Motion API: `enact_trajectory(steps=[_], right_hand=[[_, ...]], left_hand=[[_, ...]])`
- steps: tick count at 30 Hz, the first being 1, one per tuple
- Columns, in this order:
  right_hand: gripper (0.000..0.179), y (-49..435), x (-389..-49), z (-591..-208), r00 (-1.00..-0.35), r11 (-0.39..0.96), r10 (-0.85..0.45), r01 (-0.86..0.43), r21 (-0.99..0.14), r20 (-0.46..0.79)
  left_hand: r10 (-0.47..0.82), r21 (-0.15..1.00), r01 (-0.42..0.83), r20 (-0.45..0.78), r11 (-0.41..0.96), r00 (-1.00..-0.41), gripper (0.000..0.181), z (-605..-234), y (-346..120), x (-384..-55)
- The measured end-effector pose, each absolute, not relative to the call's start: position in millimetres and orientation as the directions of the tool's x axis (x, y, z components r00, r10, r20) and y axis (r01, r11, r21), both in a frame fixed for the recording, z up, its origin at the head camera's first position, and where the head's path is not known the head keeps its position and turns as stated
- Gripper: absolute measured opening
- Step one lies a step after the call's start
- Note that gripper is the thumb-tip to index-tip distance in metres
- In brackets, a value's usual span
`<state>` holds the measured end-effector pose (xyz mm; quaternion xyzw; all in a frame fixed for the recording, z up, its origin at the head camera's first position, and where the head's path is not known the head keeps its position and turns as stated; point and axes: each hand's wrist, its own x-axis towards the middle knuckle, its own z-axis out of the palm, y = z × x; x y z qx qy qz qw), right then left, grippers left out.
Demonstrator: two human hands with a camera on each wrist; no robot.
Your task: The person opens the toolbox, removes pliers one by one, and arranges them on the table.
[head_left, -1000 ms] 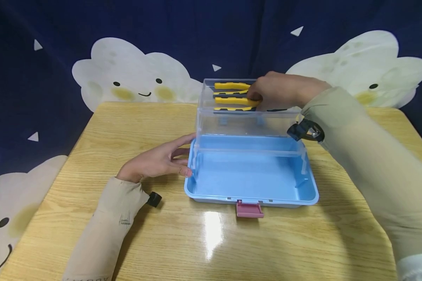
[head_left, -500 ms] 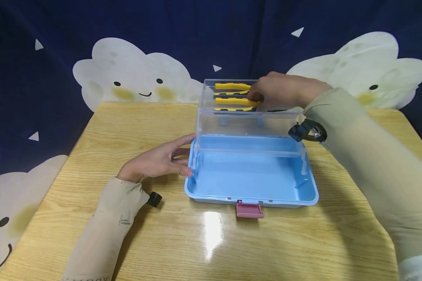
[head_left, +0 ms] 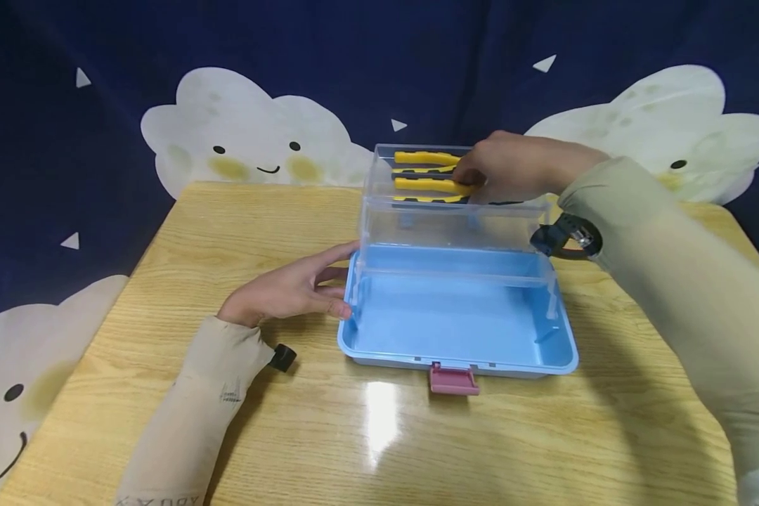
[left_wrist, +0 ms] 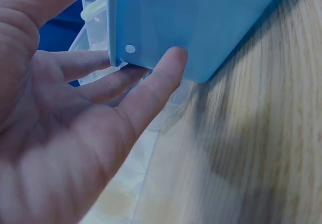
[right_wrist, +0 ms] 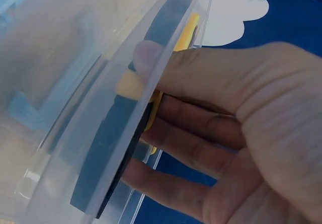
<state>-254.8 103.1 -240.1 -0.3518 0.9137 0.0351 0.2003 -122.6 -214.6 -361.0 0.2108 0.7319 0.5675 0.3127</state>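
A light-blue toolbox [head_left: 449,320] stands open on the table, with a clear plastic tray [head_left: 430,235] raised over its back. My left hand [head_left: 294,288] rests its fairly straight, spread fingers against the box's left end; in the left wrist view the fingertips lie at the blue end wall [left_wrist: 196,22]. My right hand [head_left: 519,169] reaches into the tray and grips pliers with yellow-and-black handles [head_left: 426,185]. Behind them lies a second yellow-handled pair [head_left: 420,158]. In the right wrist view the thumb [right_wrist: 146,60] shows through the clear wall, and the palm hides part of the tool.
A pink latch [head_left: 453,381] hangs at the toolbox's front edge. The wood-grain table [head_left: 278,422] extends around the box. A dark blue curtain [head_left: 329,49] with white clouds hangs right behind the table. The right forearm [head_left: 664,288] crosses over the box's right side.
The head view has shifted slightly, so the whole scene sits a little farther right. Both hands keep their places on the pliers and at the box's end.
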Motion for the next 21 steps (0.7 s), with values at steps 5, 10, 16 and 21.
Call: enact_trajectory(steps=[5,10,16,21], right_hand=[[0.038,106.0,-255.3,-240.0,-0.665,0.744,-0.638,-0.662,-0.089,-0.388],[0.042,106.7,-256.4,-238.8,-0.667,0.747,-0.638,-0.657,-0.100,-0.385],[0.047,110.1,-257.3,-238.9,-0.660,0.743,-0.643,-0.661,-0.108,-0.388],[0.044,113.9,-257.5,-237.7,-0.661,0.739,-0.651,-0.664,-0.116,-0.373]], left_hand=[[0.663,0.962,-0.051,-0.223,0.269,-0.715,0.109,-361.4,-213.4,-123.1],[0.657,0.959,-0.060,-0.235,0.278,-0.717,0.108,-362.0,-212.2,-123.5],[0.659,0.959,-0.051,-0.230,0.279,-0.716,0.109,-363.3,-210.1,-124.4],[0.660,0.958,-0.031,-0.220,0.285,-0.718,0.110,-365.7,-209.9,-126.8]])
